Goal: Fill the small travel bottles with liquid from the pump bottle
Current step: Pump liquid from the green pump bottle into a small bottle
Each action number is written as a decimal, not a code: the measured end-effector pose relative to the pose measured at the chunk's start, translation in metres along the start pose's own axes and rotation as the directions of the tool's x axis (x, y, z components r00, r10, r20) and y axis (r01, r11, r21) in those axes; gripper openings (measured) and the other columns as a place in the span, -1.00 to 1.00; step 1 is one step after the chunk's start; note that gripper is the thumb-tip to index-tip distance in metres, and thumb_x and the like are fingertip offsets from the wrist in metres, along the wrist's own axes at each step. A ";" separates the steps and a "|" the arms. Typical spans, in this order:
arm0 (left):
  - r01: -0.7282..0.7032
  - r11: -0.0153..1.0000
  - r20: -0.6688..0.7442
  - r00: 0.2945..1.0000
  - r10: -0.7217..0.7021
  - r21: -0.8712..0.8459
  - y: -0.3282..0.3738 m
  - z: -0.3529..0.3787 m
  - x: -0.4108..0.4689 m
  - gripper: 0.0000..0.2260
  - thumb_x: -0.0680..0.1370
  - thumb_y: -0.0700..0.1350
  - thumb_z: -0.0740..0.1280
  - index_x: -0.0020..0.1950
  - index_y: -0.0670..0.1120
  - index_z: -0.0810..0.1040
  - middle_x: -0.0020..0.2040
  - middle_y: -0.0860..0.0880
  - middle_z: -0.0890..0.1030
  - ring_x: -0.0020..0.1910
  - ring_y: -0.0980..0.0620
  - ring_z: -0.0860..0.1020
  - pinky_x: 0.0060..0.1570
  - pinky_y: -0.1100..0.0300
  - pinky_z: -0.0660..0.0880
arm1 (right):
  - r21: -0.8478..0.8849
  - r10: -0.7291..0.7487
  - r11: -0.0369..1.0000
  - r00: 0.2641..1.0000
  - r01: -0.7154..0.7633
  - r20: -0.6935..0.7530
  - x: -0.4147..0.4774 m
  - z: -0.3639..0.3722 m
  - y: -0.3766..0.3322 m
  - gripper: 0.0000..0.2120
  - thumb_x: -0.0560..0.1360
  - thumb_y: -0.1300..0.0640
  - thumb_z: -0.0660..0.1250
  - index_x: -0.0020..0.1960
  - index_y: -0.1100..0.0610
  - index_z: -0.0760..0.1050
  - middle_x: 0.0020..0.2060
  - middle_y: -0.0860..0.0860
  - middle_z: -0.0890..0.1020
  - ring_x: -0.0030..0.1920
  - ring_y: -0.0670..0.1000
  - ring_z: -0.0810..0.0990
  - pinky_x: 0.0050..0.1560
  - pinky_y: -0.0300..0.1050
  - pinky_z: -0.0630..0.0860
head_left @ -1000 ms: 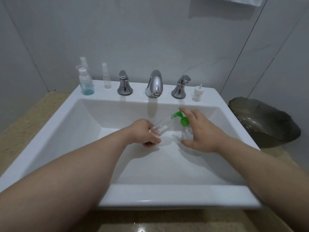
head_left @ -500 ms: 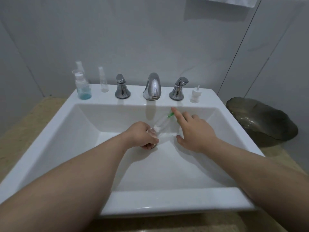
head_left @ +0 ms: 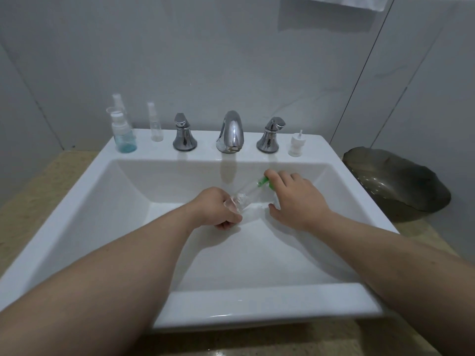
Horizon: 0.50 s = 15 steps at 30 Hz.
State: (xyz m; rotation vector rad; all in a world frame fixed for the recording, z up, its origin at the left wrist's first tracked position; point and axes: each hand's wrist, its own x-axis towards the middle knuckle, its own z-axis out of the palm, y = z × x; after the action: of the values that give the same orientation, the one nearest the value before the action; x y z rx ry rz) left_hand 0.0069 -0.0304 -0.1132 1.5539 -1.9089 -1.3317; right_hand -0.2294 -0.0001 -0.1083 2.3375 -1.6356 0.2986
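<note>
Over the white sink basin (head_left: 102, 201), my left hand (head_left: 216, 210) grips a clear small travel bottle (head_left: 240, 200), tilted with its mouth toward the green pump head (head_left: 264, 181). My right hand (head_left: 295, 199) wraps the clear pump bottle, mostly hidden under the palm, with the index finger on top of the green pump. The pump's nozzle meets the small bottle's mouth. On the sink's back ledge stand a small bottle with blue liquid (head_left: 123, 136), a thin clear spray bottle (head_left: 155, 123) and a white spray cap (head_left: 297, 145).
A chrome faucet (head_left: 230, 132) with two chrome handles (head_left: 183, 136) (head_left: 270, 136) lines the back ledge. A dark leaf-shaped dish (head_left: 395, 181) sits on the beige counter to the right. Grey tiled wall stands behind.
My right index finger pressed down on the green pump half a second ago and has risen slightly now. The left hand keeps the tilted small bottle at the nozzle.
</note>
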 end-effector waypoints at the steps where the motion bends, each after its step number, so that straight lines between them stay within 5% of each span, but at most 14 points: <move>1: -0.001 1.000 0.004 1.000 0.001 0.004 0.000 0.000 0.000 -0.84 0.44 -0.25 0.53 -0.09 -0.33 0.66 -0.29 -0.18 0.68 -0.38 -0.05 0.62 -0.24 0.09 0.65 | 0.004 0.001 1.000 1.000 -0.001 -0.002 0.000 0.000 0.000 -0.18 0.33 0.04 0.54 0.44 0.06 0.15 0.04 0.14 0.56 -0.10 0.28 0.56 -0.15 0.12 0.55; 11: 0.004 1.000 0.008 1.000 -0.004 -0.004 0.000 0.000 -0.001 -0.81 0.46 -0.24 0.53 -0.06 -0.36 0.65 -0.30 -0.17 0.68 -0.43 -0.02 0.60 -0.35 0.20 0.55 | -0.037 -0.020 0.999 0.999 0.019 -0.038 -0.001 0.002 0.004 0.00 0.44 -0.09 0.45 0.65 -0.04 -0.12 0.06 0.09 0.56 -0.07 0.22 0.54 -0.19 0.09 0.57; 15: 0.000 1.000 0.012 1.000 0.000 -0.008 -0.001 0.000 0.000 -0.82 0.46 -0.24 0.53 -0.07 -0.35 0.65 -0.30 -0.17 0.68 -0.42 -0.02 0.60 -0.35 0.19 0.55 | -0.036 -0.007 0.999 0.999 0.005 -0.043 -0.002 0.003 0.005 -0.04 0.43 -0.10 0.45 0.64 -0.04 -0.05 0.04 0.09 0.55 -0.06 0.22 0.54 -0.18 0.10 0.58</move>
State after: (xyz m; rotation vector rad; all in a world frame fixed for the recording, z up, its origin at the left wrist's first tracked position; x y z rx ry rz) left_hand 0.0077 -0.0307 -0.1140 1.5458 -1.9084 -1.3496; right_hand -0.2348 -0.0011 -0.1109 2.2929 -1.5999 0.3137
